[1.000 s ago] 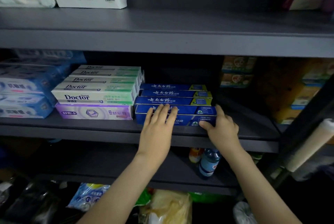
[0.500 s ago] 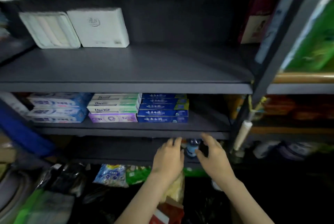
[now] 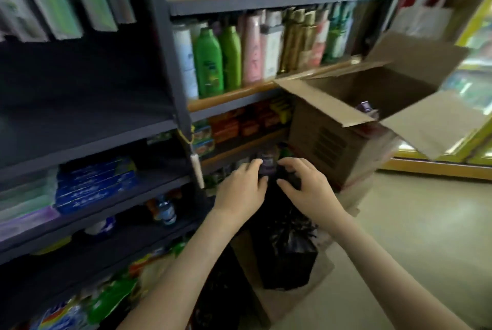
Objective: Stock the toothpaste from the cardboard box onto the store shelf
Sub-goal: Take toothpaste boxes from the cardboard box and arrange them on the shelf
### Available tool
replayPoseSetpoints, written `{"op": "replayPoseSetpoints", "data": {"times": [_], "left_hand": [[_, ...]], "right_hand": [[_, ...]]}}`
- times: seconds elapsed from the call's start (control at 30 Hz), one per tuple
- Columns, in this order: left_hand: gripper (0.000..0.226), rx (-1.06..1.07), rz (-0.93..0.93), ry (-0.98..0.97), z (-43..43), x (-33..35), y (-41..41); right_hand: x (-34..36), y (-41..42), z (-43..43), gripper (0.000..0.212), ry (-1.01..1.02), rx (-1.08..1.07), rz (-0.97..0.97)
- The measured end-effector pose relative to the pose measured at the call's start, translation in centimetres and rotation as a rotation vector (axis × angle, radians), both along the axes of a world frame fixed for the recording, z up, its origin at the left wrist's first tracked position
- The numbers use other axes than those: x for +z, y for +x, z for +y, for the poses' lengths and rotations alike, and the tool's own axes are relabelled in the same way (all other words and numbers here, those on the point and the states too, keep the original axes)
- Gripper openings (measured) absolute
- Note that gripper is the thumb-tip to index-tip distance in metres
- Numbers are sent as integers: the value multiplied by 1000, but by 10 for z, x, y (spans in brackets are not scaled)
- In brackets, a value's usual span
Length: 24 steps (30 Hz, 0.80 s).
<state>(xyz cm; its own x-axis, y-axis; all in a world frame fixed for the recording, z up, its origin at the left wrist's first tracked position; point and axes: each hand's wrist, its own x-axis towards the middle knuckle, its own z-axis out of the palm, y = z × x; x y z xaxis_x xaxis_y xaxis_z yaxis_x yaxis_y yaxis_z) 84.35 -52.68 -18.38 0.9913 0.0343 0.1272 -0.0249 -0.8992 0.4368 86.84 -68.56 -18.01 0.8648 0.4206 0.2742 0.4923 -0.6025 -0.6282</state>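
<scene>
Black plastic bag (image 3: 287,249) nearest, one. Just above it are the left hand (image 3: 239,191) and right hand (image 3: 303,186), two, side by side and not touching. Grip slack on both, fingers loosely bent, nothing held. Step, judged: empty-handed between loads, fetching more stock. The next move calls for a reach up and right into the one cardboard box (image 3: 332,143), flaps open, one purple carton (image 3: 368,109) showing inside. Toothpaste (image 3: 95,183) already placed: blue stack on the dark shelf (image 3: 80,224), left. Too blurred to count.

Dim shelves, bright right side — motion blur, edges warped.
</scene>
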Motion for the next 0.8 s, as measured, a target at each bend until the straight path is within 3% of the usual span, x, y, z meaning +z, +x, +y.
{"op": "replayPoseSetpoints", "data": {"times": [0.2, 0.33, 0.5, 0.67, 0.8], "left_hand": [[49, -128, -202, 42, -123, 50, 69], [50, -172, -355, 288, -212, 73, 140], [60, -172, -105, 362, -266, 77, 236], [86, -53, 265, 302, -261, 47, 284], [83, 145, 275, 397, -259, 27, 321]], "right_hand": [[42, 57, -133, 39, -12, -140, -141], [54, 115, -237, 44, -57, -164, -192], [58, 194, -342, 45, -119, -180, -132], [48, 277, -378, 45, -155, -122, -86], [31, 346, -374, 47, -195, -21, -91]]}}
